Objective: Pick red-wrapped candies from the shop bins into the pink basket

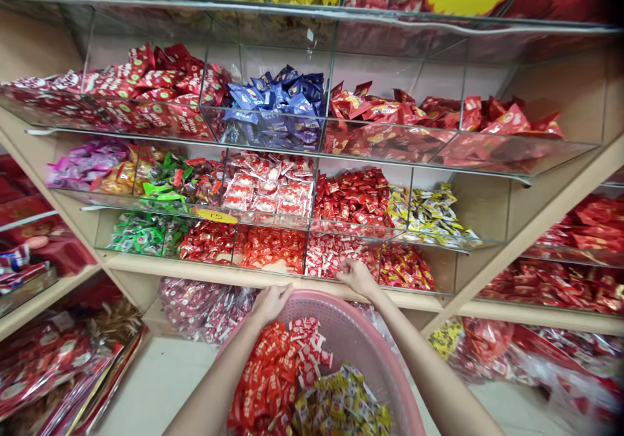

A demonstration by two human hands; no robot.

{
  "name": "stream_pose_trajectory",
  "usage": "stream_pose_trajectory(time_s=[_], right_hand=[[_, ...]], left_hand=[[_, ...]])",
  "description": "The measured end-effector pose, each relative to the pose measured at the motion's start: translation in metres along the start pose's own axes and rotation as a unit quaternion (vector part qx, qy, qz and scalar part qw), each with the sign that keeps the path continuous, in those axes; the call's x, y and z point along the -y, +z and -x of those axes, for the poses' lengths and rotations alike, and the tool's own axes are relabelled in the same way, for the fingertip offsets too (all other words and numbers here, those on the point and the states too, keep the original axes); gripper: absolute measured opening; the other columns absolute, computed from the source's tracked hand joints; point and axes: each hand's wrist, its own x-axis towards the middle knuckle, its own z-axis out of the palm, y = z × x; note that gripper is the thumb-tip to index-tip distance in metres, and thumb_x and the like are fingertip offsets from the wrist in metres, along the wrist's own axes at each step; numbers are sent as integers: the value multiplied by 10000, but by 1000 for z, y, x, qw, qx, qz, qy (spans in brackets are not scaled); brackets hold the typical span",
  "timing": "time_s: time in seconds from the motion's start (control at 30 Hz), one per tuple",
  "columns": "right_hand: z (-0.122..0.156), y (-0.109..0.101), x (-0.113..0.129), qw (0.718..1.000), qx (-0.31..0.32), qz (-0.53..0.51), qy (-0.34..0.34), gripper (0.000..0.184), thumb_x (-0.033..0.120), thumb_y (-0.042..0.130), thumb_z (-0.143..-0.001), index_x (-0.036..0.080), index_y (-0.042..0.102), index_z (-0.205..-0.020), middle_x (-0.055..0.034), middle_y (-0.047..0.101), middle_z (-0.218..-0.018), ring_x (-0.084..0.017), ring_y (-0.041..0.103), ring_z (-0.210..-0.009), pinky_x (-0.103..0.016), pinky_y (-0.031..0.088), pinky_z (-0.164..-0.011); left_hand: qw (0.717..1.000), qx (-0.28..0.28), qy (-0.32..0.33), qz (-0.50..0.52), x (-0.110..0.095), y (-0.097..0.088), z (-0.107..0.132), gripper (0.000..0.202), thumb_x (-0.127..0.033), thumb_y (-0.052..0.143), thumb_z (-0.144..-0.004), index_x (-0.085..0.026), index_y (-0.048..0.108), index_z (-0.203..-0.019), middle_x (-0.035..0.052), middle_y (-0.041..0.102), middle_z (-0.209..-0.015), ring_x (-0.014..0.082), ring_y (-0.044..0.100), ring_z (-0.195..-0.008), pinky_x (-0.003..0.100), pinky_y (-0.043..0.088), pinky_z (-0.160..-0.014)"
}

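A pink plastic basket [336, 303] stands below the shelf's front edge. Inside it lie orange-red wrapped candies [270, 377], red-and-white wrapped candies [309, 345] and yellow-and-white wrapped candies [341, 403]. My left hand [272, 302] is closed on the basket's far rim. Over the front of the lowest shelf row reaches my right hand [359, 277], beside a compartment of red-and-white candies [326, 254]. Its fingers are curled, and whatever they may hold is hidden.
Clear dividers split the shelf into compartments of blue candy packets [283, 98], red packets [166, 75] and other sweets. The wooden shelf edge [185, 273] runs behind the basket. Bagged candies [195, 303] lie beneath it. A slanting wooden upright [536, 225] stands at right.
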Motion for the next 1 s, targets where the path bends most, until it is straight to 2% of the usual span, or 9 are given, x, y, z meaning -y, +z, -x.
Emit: stream_pose_trajectory(time_s=[0.13, 0.27, 0.37, 0.5, 0.63, 0.7, 0.8, 0.9, 1.0], right_hand=[[32, 16, 17, 986, 111, -116, -55, 226, 359, 539, -695, 158, 541, -798, 77, 383, -521, -72, 337, -479, -190, 262, -462], [71, 49, 21, 968, 234, 21, -90, 195, 284, 578, -656, 175, 565, -816, 37, 521, -615, -96, 432, -551, -202, 295, -493], [89, 71, 16, 945, 271, 139, -123, 223, 244, 587, -639, 182, 585, -853, -37, 612, -817, -161, 523, -717, -239, 356, -587], [93, 80, 15, 931, 293, 176, -129, 302, 262, 566, -683, 197, 564, -977, -69, 622, -941, -199, 549, -842, -263, 383, -680], [84, 65, 24, 953, 237, 142, -126, 240, 297, 527, -735, 199, 567, -951, -52, 633, -870, -172, 555, -780, -241, 367, -657], [73, 52, 28, 967, 191, 119, -122, 192, 291, 481, -768, 200, 573, -909, -36, 631, -824, -150, 550, -724, -227, 351, -625], [48, 33, 30, 984, 104, 100, -103, 242, 289, 432, -797, 204, 541, -996, -17, 617, -780, -135, 542, -688, -218, 337, -605], [18, 19, 25, 991, 14, 124, -36, 320, 300, 393, -823, 196, 467, -1117, -17, 609, -734, -141, 545, -674, -221, 330, -592], [-8, 12, 16, 981, -22, 189, 49, 352, 326, 425, -810, 188, 450, -1133, -65, 629, -819, -172, 571, -742, -235, 323, -580]], left_hand=[[1000, 6, -10, 1, -2, -1, 0, 555, -627, 258, -792, -314, 575, -1125, 34, 613, -1120, 214, 563, -1020, 241, 394, -770], [1000, 3, -5, -2, -1, 0, 0, 569, -625, 240, -798, -303, 583, -1118, 38, 624, -1103, 212, 565, -1017, 239, 396, -770], [1000, 1, -1, -9, 1, 2, -1, 558, -622, 241, -800, -315, 578, -1121, 32, 624, -1103, 210, 572, -1004, 237, 400, -756], [1000, -4, 7, -11, 3, 3, -2, 548, -618, 245, -803, -321, 562, -1137, 31, 622, -1107, 199, 578, -991, 225, 399, -749], [1000, -7, 16, -6, 4, 4, -2, 543, -618, 237, -804, -333, 558, -1137, 33, 634, -1085, 193, 584, -980, 220, 396, -741], [1000, -11, 14, -8, 3, 3, -2, 553, -620, 226, -804, -330, 569, -1125, 37, 646, -1062, 196, 589, -966, 219, 394, -723], [1000, -6, 21, -10, 4, 2, -1, 574, -616, 204, -810, -310, 583, -1114, 38, 663, -1023, 192, 605, -919, 210, 389, -691], [1000, 0, 23, -17, 4, 2, -1, 574, -606, 194, -816, -307, 580, -1119, 32, 675, -991, 191, 611, -898, 206, 388, -676], [1000, 0, 21, -22, 5, 1, -1, 573, -589, 186, -826, -297, 594, -1101, 33, 680, -974, 189, 608, -907, 206, 387, -685]])
